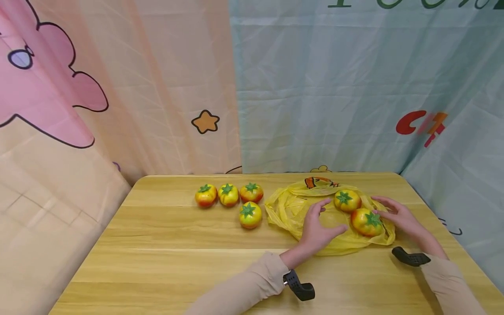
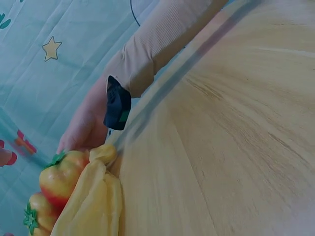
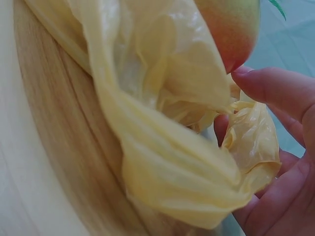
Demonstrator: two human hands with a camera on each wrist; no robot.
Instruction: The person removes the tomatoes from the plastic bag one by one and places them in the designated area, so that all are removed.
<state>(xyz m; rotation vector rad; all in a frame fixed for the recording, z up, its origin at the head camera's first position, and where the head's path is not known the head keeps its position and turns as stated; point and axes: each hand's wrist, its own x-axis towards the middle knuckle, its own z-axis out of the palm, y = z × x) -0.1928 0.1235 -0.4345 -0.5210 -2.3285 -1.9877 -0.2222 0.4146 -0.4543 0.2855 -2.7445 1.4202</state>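
In the head view, two yellow-red, tomato-like fruits with green leafy tops, a rear one (image 1: 347, 200) and a front one (image 1: 366, 222), sit on a crumpled yellow plastic bag (image 1: 289, 209). My left hand (image 1: 318, 227) hovers over the bag's middle, thumb and fingers spread, holding nothing. At the bag's right side is my right hand (image 1: 405, 221), fingers extended, its thumb at the front fruit. Up close in the right wrist view, the thumb reaches the underside of a fruit (image 3: 231, 29). A fold of the bag (image 3: 251, 142) lies between thumb and fingers there, hiding some fingertips.
Left of the bag, several more such fruits (image 1: 229, 195) stand on the wooden table (image 1: 165, 262), one nearer the front (image 1: 250, 215). A printed curtain (image 1: 315, 96) hangs behind the table's back edge. Each wrist wears a black device (image 1: 300, 286).
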